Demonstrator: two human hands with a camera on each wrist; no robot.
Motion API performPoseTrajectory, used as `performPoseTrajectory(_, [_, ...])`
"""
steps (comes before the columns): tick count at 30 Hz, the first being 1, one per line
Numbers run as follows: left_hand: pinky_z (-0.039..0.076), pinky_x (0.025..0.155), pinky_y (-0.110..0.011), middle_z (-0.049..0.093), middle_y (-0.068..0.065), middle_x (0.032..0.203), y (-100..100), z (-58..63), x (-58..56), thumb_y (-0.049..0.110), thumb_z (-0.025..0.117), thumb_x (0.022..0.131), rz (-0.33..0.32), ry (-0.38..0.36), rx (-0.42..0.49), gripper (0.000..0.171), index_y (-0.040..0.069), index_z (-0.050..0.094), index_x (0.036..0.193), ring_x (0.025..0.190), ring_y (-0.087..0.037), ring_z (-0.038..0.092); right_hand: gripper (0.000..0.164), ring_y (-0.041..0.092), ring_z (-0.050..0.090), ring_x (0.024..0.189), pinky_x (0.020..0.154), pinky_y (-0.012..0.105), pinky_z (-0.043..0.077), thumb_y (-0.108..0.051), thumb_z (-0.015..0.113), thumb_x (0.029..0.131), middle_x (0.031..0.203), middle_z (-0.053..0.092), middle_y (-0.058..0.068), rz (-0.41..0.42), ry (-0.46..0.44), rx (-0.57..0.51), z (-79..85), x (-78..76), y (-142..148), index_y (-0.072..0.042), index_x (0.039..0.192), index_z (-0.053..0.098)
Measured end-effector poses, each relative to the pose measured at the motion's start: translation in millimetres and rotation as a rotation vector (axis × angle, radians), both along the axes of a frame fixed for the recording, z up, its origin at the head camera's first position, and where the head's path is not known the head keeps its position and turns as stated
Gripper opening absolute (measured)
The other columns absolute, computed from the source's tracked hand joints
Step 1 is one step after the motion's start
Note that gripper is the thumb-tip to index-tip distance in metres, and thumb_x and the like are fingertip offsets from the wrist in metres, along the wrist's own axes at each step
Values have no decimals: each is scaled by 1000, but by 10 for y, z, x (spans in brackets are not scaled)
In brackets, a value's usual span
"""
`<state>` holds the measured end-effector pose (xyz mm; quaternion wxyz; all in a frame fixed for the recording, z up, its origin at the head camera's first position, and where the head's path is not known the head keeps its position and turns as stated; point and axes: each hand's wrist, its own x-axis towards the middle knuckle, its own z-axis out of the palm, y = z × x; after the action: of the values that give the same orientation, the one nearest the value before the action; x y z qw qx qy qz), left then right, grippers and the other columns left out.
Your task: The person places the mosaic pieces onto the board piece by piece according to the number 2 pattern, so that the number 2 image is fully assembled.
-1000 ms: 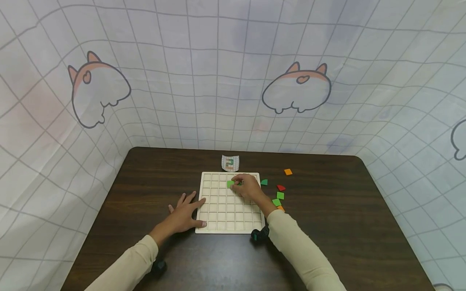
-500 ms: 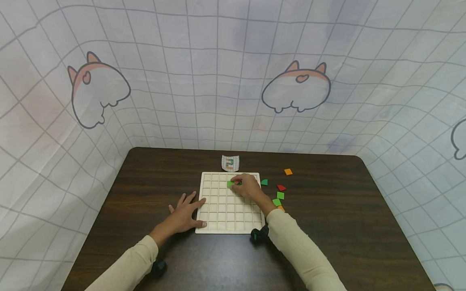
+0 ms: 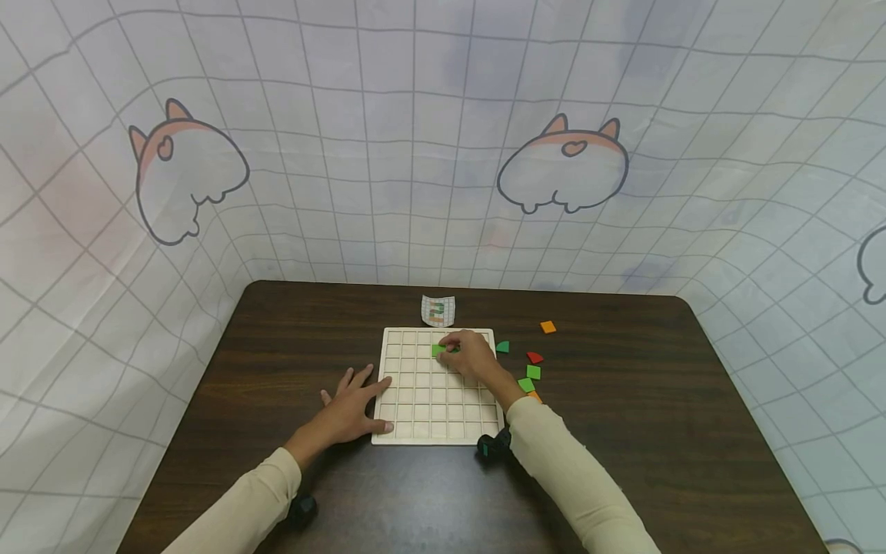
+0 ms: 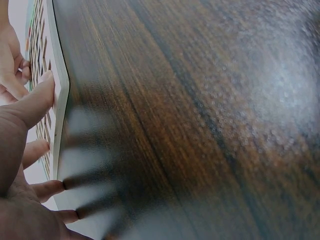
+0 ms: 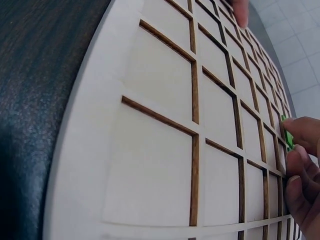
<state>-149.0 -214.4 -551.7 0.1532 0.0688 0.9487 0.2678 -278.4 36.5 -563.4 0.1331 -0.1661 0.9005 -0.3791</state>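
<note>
Looking early imo: green tile [image 3: 437, 350] on board [image 3: 431, 395], right hand [image 3: 474, 358] pinch unclear, left hand [image 3: 349, 412] splayed, pieces [image 3: 533, 372] right of board unplaced

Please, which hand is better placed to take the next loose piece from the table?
Probably the right hand, once done with the green piece it touches: the loose pieces lie right of the board, nearer that hand. The left hand rests on the board's opposite edge, farther away.
</note>
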Motion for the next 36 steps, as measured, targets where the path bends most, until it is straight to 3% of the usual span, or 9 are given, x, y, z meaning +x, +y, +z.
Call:
performPoseTrajectory(7, [5,98,-90,21,-20,165,2,-10,5,43,82,82,1,-5,9,84,21,44,154,151,-54,8,29,17,60,92,81,36,49,-23,73,93,98,67,1,29,10,-6,29,-20,31,-13,120,72])
performPoseTrajectory(16, [4,99,-89,20,-20,166,1,-14,4,42,83,82,13,-14,6,84,21,44,154,151,-53,6,40,14,56,70,61,27,43,-23,75,92,102,66,5,53,-8,-98,97,-65,259,-7,128,67])
performPoseTrajectory(21, [5,99,-89,21,-19,166,-4,-18,10,43,82,82,11,-13,5,85,21,44,154,151,-53,7,41,19,57,59,57,29,48,-22,72,94,103,66,8,71,-2,-115,174,-94,498,-6,131,64])
performPoseTrajectory(28, [6,98,-89,22,-20,165,-3,-8,12,43,83,81,11,-5,14,85,20,45,153,151,-54,8,45,27,64,70,62,39,56,-18,71,96,96,66,10,79,22,-133,196,-201,935,0,135,59])
performPoseTrajectory(32, [6,98,-89,21,-19,165,-2,-13,7,43,83,81,11,-5,7,85,21,44,153,151,-54,8,47,26,62,62,58,36,51,-21,71,96,94,68,9,25,27,-127,209,-259,1219,-2,136,58])
performPoseTrajectory(36, [6,99,-89,21,-19,166,-5,-22,-4,43,83,81,11,-8,3,85,21,44,154,151,-53,8,51,23,61,63,63,34,50,-26,71,96,98,69,12,-44,32,-110,226,-294,1501,-1,138,56])
